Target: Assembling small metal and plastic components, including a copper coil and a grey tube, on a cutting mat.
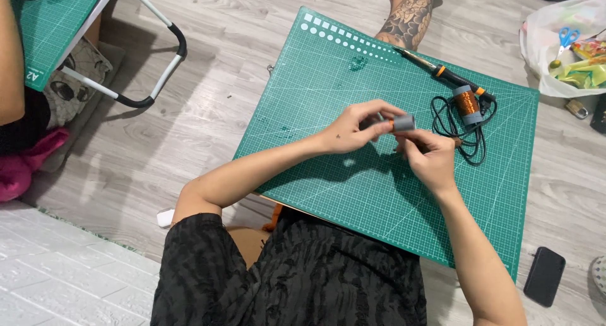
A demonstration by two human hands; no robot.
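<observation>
We see the left hand [355, 128] raised over the middle of the green cutting mat [353, 193], its fingers curled tight around a small grey spool [399, 122] with an orange band of wire showing at its middle. The spool lies sideways, its grey end cap sticking out past the left fingertips toward the right hand [430, 159]. The right hand sits just below and beside that cap; its thumb and forefinger are drawn narrowly together under the spool, but we cannot tell whether they pinch a wire strand or touch the spool itself. Both hands hover above the mat and cast a shadow onto it. Farther right on the mat lies a second spool of copper wire [468, 103], resting on a loose coil of black cable [470, 133], with a soldering iron [442, 70] just above it near the mat's far edge. Off the mat, a black phone [544, 275] lies on the wooden floor, and a plastic bag with blue-handled scissors [569, 37] sits at the upper right.
</observation>
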